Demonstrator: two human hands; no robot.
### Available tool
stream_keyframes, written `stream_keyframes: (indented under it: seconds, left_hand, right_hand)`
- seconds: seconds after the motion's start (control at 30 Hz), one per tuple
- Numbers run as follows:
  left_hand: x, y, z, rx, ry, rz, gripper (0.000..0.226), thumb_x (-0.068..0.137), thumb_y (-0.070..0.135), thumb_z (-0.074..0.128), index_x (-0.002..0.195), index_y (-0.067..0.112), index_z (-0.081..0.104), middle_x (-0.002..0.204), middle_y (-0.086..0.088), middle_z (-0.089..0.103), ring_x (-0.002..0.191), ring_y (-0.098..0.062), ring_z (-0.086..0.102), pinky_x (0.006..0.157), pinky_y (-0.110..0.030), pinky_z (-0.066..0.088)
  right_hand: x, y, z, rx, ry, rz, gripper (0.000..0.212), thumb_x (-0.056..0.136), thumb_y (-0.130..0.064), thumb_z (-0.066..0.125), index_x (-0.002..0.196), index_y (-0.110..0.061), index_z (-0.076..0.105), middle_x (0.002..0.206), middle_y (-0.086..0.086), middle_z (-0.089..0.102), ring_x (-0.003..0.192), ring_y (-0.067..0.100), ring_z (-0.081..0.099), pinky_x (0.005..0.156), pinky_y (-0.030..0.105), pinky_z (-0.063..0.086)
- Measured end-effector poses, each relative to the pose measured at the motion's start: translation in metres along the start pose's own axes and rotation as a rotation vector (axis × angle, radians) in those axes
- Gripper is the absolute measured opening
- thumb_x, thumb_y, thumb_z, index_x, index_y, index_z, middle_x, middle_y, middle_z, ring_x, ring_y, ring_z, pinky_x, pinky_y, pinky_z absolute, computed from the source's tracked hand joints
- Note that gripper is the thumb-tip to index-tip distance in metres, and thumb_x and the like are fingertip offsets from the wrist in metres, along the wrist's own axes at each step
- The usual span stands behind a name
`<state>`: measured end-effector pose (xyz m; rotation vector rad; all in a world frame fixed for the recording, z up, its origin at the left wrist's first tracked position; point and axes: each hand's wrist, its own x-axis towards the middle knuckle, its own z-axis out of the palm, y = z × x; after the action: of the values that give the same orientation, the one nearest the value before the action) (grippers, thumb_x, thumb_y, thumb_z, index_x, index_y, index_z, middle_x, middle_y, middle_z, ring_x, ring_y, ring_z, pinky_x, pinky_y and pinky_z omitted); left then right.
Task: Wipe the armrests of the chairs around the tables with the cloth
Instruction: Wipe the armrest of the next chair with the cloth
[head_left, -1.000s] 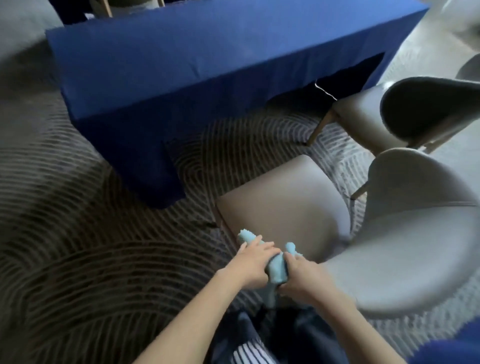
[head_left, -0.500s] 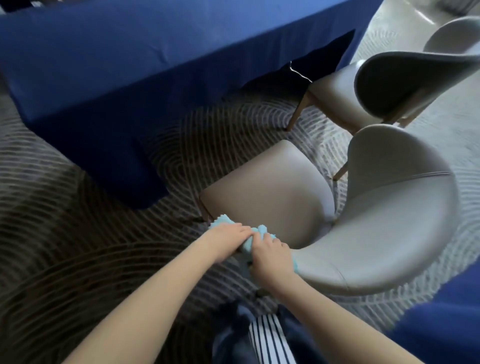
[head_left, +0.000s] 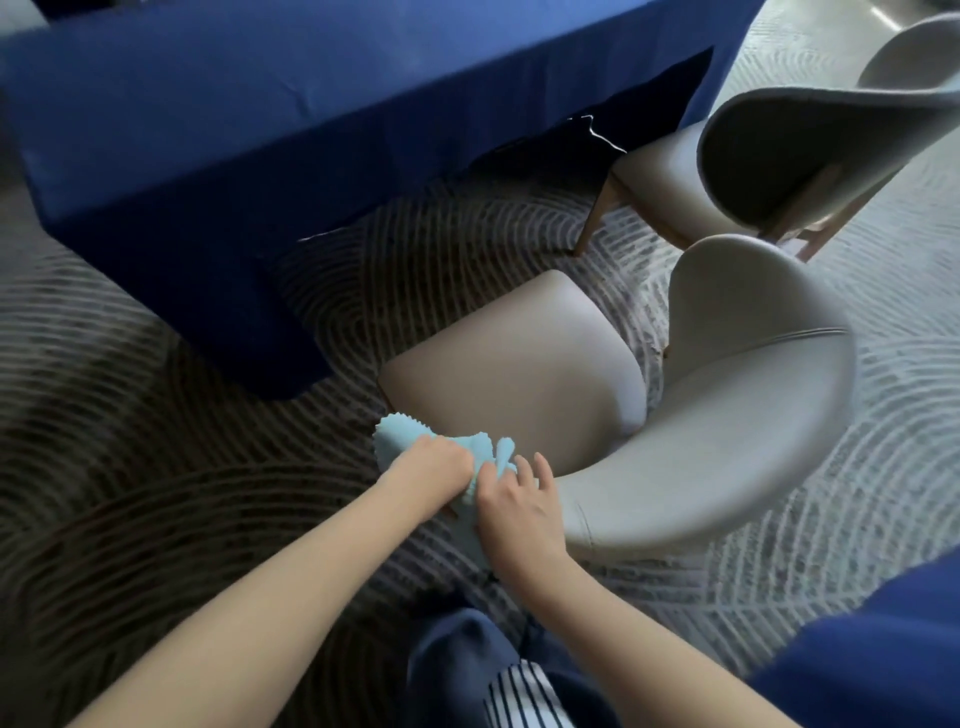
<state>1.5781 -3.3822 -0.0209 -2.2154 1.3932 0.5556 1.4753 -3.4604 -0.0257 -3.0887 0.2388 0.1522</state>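
Note:
A light blue cloth (head_left: 400, 436) is bunched over the near end of the grey chair's (head_left: 727, 415) curved armrest (head_left: 613, 504). My left hand (head_left: 436, 467) grips the cloth from the left, fingers curled into it. Close against it on the right, my right hand (head_left: 519, 509) pinches the cloth between thumb and forefinger, its other fingers loosely extended over the armrest. A tail of cloth hangs down between my wrists. The cloth and my hands hide the armrest's tip.
A table under a dark blue cloth (head_left: 260, 130) stands ahead on the left. A second grey chair (head_left: 779, 156) sits behind the first, at the table's corner. Patterned carpet (head_left: 156, 467) covers the floor. More blue fabric (head_left: 883, 649) shows at the lower right.
The view has swung closer to the chair. Both hands have stayed on the cloth at the armrest end; my right hand's fingers have loosened and spread.

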Motion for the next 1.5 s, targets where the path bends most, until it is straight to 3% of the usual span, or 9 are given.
stream_keyframes:
  seconds: [0.17,0.2,0.27,0.37,0.47,0.7,0.93,1.1,1.5]
  left_hand:
    - [-0.010,0.029,-0.015,-0.011,-0.019,-0.080,0.033,0.086,-0.006,0.050,0.117,0.001,0.046,0.116,-0.014,0.054,0.109,-0.029,0.053,0.088,-0.033,0.042]
    - [-0.011,0.035,-0.017,0.006,0.063,-0.095,0.031,0.080,-0.003,0.059,0.110,0.000,0.052,0.107,-0.015,0.058,0.101,-0.028,0.057,0.081,-0.033,0.045]
    - [-0.013,0.048,-0.022,0.000,0.223,-0.131,0.036,0.043,0.006,0.086,0.071,0.001,0.063,0.066,-0.012,0.060,0.060,-0.024,0.061,0.052,-0.024,0.046]
    - [-0.006,0.073,-0.019,-0.092,0.316,-0.219,0.042,0.012,0.005,0.084,0.044,0.008,0.056,0.040,-0.005,0.048,0.032,-0.018,0.048,0.036,-0.014,0.034]
    - [-0.004,0.104,-0.036,-0.081,0.361,-0.262,0.040,0.015,0.010,0.086,0.042,0.009,0.057,0.038,-0.003,0.047,0.030,-0.015,0.047,0.035,-0.012,0.031]
    - [0.015,0.153,-0.066,-0.172,0.450,-0.381,0.043,0.012,0.007,0.087,0.041,0.009,0.055,0.036,-0.004,0.046,0.027,-0.016,0.046,0.032,-0.014,0.032]
    - [0.042,0.190,-0.089,-0.279,0.454,-0.465,0.050,0.012,0.022,0.092,0.045,0.011,0.056,0.040,-0.001,0.049,0.030,-0.013,0.049,0.034,-0.013,0.032]
    - [0.060,0.205,-0.113,-0.301,0.496,-0.498,0.044,0.017,0.014,0.089,0.047,0.011,0.058,0.040,-0.001,0.050,0.032,-0.012,0.051,0.033,-0.013,0.031]
    - [0.138,0.240,-0.183,-0.437,0.386,-0.506,0.045,0.020,0.027,0.089,0.053,0.010,0.064,0.047,0.000,0.057,0.041,-0.008,0.056,0.037,-0.014,0.035]
  right_hand:
    - [-0.016,0.024,0.005,-0.014,0.063,-0.084,0.034,0.039,-0.014,0.076,0.070,-0.011,0.062,0.057,0.006,0.057,0.073,0.026,0.063,0.093,0.046,0.049]
    - [-0.019,0.030,0.005,-0.017,0.078,-0.102,0.034,0.040,-0.014,0.076,0.071,-0.010,0.063,0.058,0.007,0.058,0.076,0.026,0.064,0.095,0.046,0.047]
    - [-0.025,0.043,0.004,-0.032,0.144,-0.133,0.029,0.047,-0.012,0.072,0.074,-0.009,0.065,0.062,0.007,0.062,0.085,0.027,0.066,0.100,0.048,0.043]
    - [-0.037,0.072,0.006,-0.030,0.234,-0.225,0.022,0.060,-0.011,0.058,0.080,-0.008,0.065,0.073,0.011,0.068,0.103,0.030,0.065,0.109,0.054,0.027]
    - [-0.047,0.105,0.005,-0.010,0.311,-0.314,0.030,0.074,-0.011,0.036,0.083,-0.009,0.065,0.081,0.009,0.070,0.109,0.029,0.063,0.108,0.055,0.021]
    - [-0.056,0.175,-0.001,0.033,0.324,-0.484,0.043,0.084,-0.026,0.030,0.097,-0.009,0.068,0.091,0.003,0.071,0.115,0.028,0.061,0.105,0.057,0.023]
    - [-0.048,0.236,-0.003,-0.009,0.398,-0.622,0.029,0.084,-0.030,0.054,0.104,-0.011,0.066,0.097,0.002,0.068,0.103,0.022,0.064,0.112,0.051,0.024]
    - [-0.034,0.279,-0.002,-0.036,0.462,-0.713,0.034,0.083,-0.032,0.064,0.108,-0.009,0.064,0.099,0.004,0.069,0.093,0.024,0.065,0.113,0.049,0.023]
    - [0.004,0.387,-0.012,0.006,0.531,-0.804,0.038,0.086,-0.035,0.057,0.114,-0.011,0.054,0.108,0.010,0.071,0.099,0.026,0.068,0.105,0.050,0.032]
